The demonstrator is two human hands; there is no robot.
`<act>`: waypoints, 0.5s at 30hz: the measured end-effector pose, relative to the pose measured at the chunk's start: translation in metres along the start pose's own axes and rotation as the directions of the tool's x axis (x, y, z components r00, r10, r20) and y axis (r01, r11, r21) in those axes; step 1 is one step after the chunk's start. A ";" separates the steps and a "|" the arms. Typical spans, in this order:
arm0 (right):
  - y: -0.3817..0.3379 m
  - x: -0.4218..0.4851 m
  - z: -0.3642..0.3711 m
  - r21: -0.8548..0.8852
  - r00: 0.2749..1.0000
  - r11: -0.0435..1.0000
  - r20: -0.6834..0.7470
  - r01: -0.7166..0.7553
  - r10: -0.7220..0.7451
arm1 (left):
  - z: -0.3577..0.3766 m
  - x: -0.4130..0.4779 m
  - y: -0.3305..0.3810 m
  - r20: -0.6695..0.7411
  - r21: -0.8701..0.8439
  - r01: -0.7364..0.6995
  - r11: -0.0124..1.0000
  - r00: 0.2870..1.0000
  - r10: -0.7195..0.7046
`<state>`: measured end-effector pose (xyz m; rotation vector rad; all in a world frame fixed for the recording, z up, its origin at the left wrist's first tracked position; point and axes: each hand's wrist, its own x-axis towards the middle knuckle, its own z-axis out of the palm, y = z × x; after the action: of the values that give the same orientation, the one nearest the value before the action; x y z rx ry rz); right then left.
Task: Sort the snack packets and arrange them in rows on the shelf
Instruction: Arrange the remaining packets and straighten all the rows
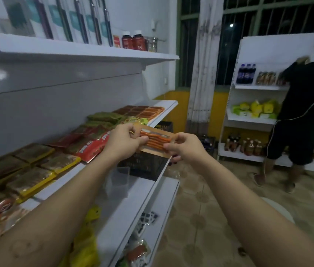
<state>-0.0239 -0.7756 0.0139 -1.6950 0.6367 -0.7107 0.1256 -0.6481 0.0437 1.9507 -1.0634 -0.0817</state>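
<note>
Both of my hands hold one flat orange snack packet (pixel 157 138) with sausage sticks showing through its window, just off the front edge of the white middle shelf (pixel 163 110). My left hand (pixel 124 140) pinches its left end and my right hand (pixel 181 146) pinches its right end. On the shelf lie rows of packets: brown and orange ones (pixel 142 110) at the far end, green ones (pixel 104 117), red ones (pixel 92 146), and yellow-edged ones (pixel 34 180) nearer me.
An upper shelf (pixel 86 53) carries boxes and red jars. A black crate (pixel 144 164) stands below the packet. Lower shelves (pixel 133 199) hold loose packets and a yellow bag. At the right a person in black (pixel 304 112) works at another white rack (pixel 254 120). Tiled floor lies between.
</note>
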 end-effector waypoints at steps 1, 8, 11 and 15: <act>0.006 0.020 -0.006 0.000 1.000 1.000 -0.024 0.005 -0.005 | 0.011 0.021 -0.006 0.002 -0.014 0.002 1.000 1.000 -0.002; 0.035 0.174 -0.038 -0.116 0.998 0.993 -0.067 -0.031 0.023 | 0.067 0.170 -0.036 0.057 0.097 0.025 0.995 0.998 -0.030; 0.048 0.226 -0.056 -0.073 0.997 0.995 -0.039 -0.075 0.072 | 0.082 0.216 -0.043 0.099 0.151 0.000 0.989 0.995 -0.015; 0.064 0.295 -0.075 -0.003 0.994 0.994 -0.006 -0.112 0.112 | 0.101 0.262 -0.052 0.127 0.236 -0.017 0.972 0.992 -0.013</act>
<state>0.1155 -1.0537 0.0039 -1.6467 0.7311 -0.6357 0.2802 -0.8874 0.0312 2.1826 -1.2046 -0.0830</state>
